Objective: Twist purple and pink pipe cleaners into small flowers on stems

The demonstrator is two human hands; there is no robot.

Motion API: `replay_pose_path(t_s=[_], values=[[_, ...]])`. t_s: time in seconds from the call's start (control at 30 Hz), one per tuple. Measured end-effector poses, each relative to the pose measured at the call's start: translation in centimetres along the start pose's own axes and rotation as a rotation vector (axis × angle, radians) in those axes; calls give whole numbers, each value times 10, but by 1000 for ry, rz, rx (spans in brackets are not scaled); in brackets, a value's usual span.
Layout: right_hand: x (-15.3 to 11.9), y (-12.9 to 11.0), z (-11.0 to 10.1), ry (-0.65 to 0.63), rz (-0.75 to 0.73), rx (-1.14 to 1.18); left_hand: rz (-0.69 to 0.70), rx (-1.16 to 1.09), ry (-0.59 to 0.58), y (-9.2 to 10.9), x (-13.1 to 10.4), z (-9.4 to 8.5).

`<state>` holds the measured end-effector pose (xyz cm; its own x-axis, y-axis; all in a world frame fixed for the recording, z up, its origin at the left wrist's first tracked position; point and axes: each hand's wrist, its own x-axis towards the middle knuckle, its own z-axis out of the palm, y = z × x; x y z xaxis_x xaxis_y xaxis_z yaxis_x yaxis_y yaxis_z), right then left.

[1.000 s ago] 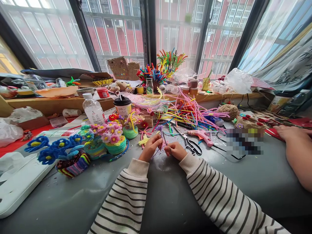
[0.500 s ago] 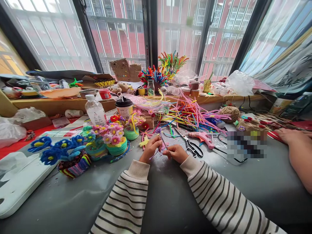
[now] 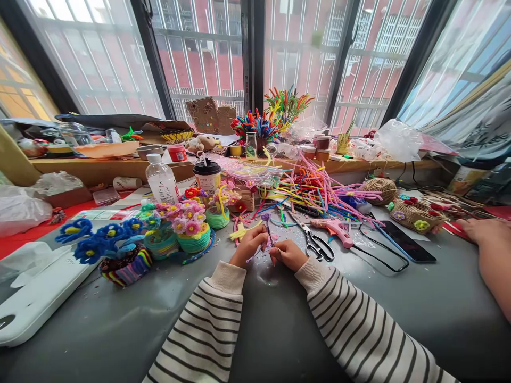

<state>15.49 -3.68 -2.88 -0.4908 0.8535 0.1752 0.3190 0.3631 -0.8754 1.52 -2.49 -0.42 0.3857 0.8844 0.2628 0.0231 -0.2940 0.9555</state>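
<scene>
My left hand (image 3: 251, 244) is closed in a pinch on a purple pipe cleaner (image 3: 265, 217), whose fuzzy tip shows above the fingers. Close beside it, my right hand (image 3: 290, 255) pinches a thin dark pointed tool (image 3: 271, 237) that reaches up against the purple piece; its exact kind is too small to make out. Small purple bits lie on the grey table (image 3: 271, 319) under both hands. Just right of my right hand are black-handled scissors (image 3: 318, 246) and a pink glue gun (image 3: 337, 231).
Pipe-cleaner flower pots (image 3: 191, 236) and a blue-flowered pot (image 3: 126, 266) stand at left, near a white case (image 3: 48, 298). Loose pipe cleaners (image 3: 319, 183) pile up behind. A phone (image 3: 407, 242) and another person's hand (image 3: 475, 231) are at right.
The purple tip stands slightly higher and clearer above my left hand. Both hands keep their pinch near the same spot. The view has shifted slightly, and the phone area is no longer blurred.
</scene>
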Motion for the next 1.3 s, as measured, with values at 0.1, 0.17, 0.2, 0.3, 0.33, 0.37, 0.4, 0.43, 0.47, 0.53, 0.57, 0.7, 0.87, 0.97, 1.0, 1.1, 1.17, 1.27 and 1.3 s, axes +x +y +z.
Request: replay_pose_path(t_s=[0.1,0.17,0.2,0.3,0.33,0.37,0.4,0.43,0.47,0.53,0.57,0.7,0.87,0.97,1.0,1.1,1.17,1.27,1.3], values=[[1,0,1,58,31,29,-2,12,12,0,0,-1],[1,1,1,88,37,41,1,15,15,1,0,-1],[2,1,1,99,37,42,2,17,13,2,0,-1],[2,1,0,113,44,33,0,20,22,3,0,-1],[2,1,0,115,48,31,-3,22,27,3,0,-1],[2,1,1,116,54,28,-6,23,32,3,0,-1],[2,1,1,113,60,25,-8,20,33,2,1,-1],[2,0,1,105,62,21,-9,15,31,2,1,-1],[1,0,1,91,58,15,-9,10,24,2,1,-1],[1,0,0,46,31,-2,-8,0,2,1,1,-1],[1,-1,0,22,13,-10,-9,-3,-9,0,1,-1],[0,-2,0,-5,-18,-30,-26,4,-27,0,1,-1],[0,-4,1,77,48,-4,-15,25,-11,1,1,-1],[0,-4,2,104,57,31,-24,37,-2,3,0,0],[0,-4,2,105,58,38,-26,47,10,3,0,0],[1,-2,2,106,68,35,-30,63,21,4,0,0],[1,-1,2,113,70,20,-25,56,17,4,0,0],[2,0,2,134,69,4,-15,54,25,3,0,0],[2,0,2,141,69,4,-12,58,31,3,0,0]])
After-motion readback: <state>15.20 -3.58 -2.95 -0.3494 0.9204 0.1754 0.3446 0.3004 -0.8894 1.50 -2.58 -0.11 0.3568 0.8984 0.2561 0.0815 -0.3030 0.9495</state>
